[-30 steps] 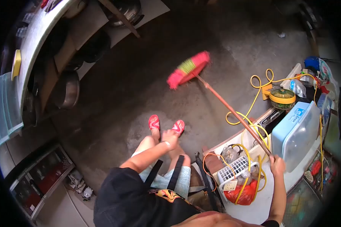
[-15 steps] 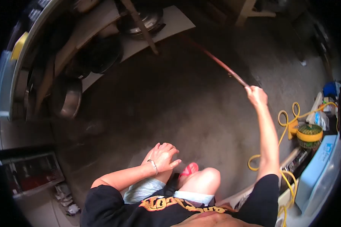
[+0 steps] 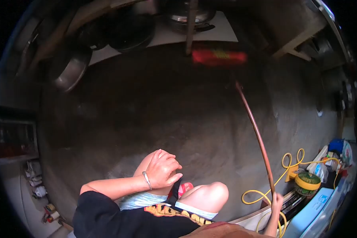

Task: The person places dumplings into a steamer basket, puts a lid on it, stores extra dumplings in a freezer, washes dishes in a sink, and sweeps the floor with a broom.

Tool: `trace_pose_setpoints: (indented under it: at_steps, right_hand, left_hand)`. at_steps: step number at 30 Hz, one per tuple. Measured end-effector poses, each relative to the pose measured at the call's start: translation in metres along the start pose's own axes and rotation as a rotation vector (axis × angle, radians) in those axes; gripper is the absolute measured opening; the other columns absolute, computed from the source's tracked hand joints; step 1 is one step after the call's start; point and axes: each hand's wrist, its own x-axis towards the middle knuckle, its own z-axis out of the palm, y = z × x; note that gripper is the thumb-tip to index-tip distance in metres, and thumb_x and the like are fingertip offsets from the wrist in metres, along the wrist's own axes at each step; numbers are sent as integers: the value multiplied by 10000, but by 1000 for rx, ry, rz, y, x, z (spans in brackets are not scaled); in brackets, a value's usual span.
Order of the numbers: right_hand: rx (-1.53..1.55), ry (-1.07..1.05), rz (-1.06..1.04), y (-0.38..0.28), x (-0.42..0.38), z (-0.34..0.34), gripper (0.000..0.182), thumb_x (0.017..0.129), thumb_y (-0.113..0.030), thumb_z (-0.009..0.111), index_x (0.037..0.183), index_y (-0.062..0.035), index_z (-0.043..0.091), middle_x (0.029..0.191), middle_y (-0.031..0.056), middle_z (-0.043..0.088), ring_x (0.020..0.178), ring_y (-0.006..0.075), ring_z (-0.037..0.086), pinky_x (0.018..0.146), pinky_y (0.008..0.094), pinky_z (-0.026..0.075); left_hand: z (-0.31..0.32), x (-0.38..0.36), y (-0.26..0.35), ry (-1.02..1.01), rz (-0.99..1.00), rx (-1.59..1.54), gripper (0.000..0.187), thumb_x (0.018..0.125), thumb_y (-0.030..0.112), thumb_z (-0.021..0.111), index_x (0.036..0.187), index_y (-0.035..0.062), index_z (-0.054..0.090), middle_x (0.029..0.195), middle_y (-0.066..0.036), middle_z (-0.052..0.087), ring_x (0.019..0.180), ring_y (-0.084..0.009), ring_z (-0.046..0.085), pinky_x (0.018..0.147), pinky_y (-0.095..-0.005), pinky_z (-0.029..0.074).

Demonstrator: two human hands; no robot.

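My right hand point(image 3: 277, 201), low at the right, is wrapped round the near end of a long reddish-brown stick point(image 3: 258, 133). The stick slants forward over the dark floor, its far end darkening near a red oblong thing point(image 3: 219, 58). That thing has yellow-green marks and is smeared by motion, so I cannot tell its kind. It lies in front of the low white shelf board. My left hand point(image 3: 164, 168), a bracelet at its wrist, rests on my raised left knee with fingers loosely bent and nothing in them.
Metal pans point(image 3: 69, 71) and a lidded pot point(image 3: 190, 16) sit around the low board point(image 3: 168, 35), with a wooden post point(image 3: 191, 29) before it. At right are a yellow cable point(image 3: 252, 195), a yellow fan-like device point(image 3: 308, 181) and a light blue box point(image 3: 311, 212).
My right hand has drawn the stick back toward my body, low at the right. The red thing now shows in front of the shelf. My left hand stays on the knee; the view has shifted.
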Motion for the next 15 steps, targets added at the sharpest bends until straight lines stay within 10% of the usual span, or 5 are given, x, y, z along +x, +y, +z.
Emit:
trace_pose_setpoints:
  at_steps: [5,10,15]
  right_hand:
    - [-139,-61,25,-11,-12,-21,369,838,-242,539,622,44,453,508,113,390,515,138,383,483,372,326]
    - [-205,-69,-148,-153,123,60,407,863,-348,495,742,39,520,700,256,518,658,427,502,586,461,387]
    - [-197,9,-61,-320,194,143,451,863,-443,444,857,-22,605,922,220,602,929,402,562,759,469,451]
  left_hand:
    - [0,0,-2,41,13,-89,221,742,312,626,835,112,644,879,-58,617,1016,-216,527,971,-535,260]
    - [8,-4,-4,56,63,-123,219,736,305,628,828,107,640,853,-65,612,962,-224,543,966,-514,279]
    - [16,-4,-6,106,100,-105,209,727,296,631,814,106,639,837,-67,608,930,-247,550,953,-496,306]
